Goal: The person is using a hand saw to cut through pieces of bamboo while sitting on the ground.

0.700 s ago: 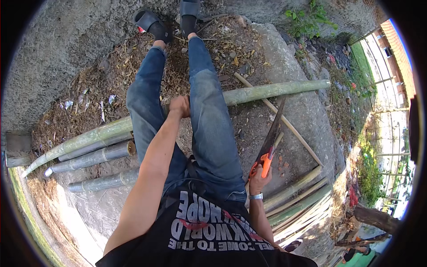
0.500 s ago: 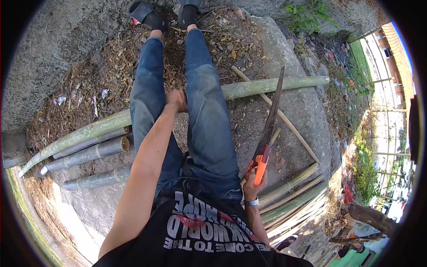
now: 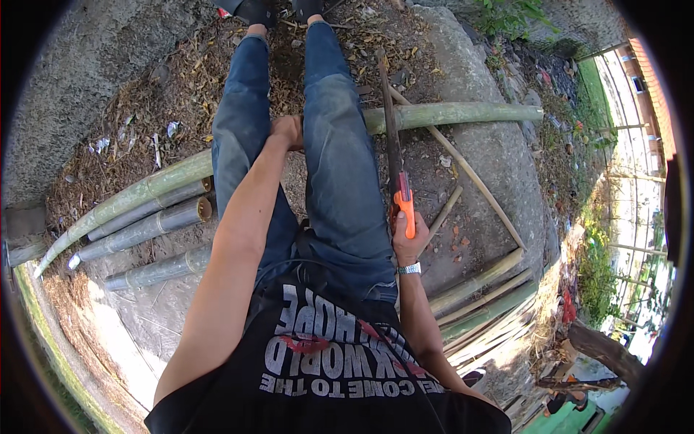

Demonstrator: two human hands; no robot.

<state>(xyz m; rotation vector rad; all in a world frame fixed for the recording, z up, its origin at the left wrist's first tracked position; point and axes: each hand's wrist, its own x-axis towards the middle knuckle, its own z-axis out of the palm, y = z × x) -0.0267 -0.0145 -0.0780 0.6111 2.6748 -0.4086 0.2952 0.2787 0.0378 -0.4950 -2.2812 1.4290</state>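
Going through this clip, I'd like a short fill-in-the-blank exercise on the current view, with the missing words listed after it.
1. The right hand grips a saw with a bright ____ handle.
2. The left hand is between two legs clothed in ____ jeans.
3. A silver band is worn on the person's ____ wrist.
4. In this view, the dark blade passes in front of a long pole of ____.

Missing words: orange; blue; right; bamboo.
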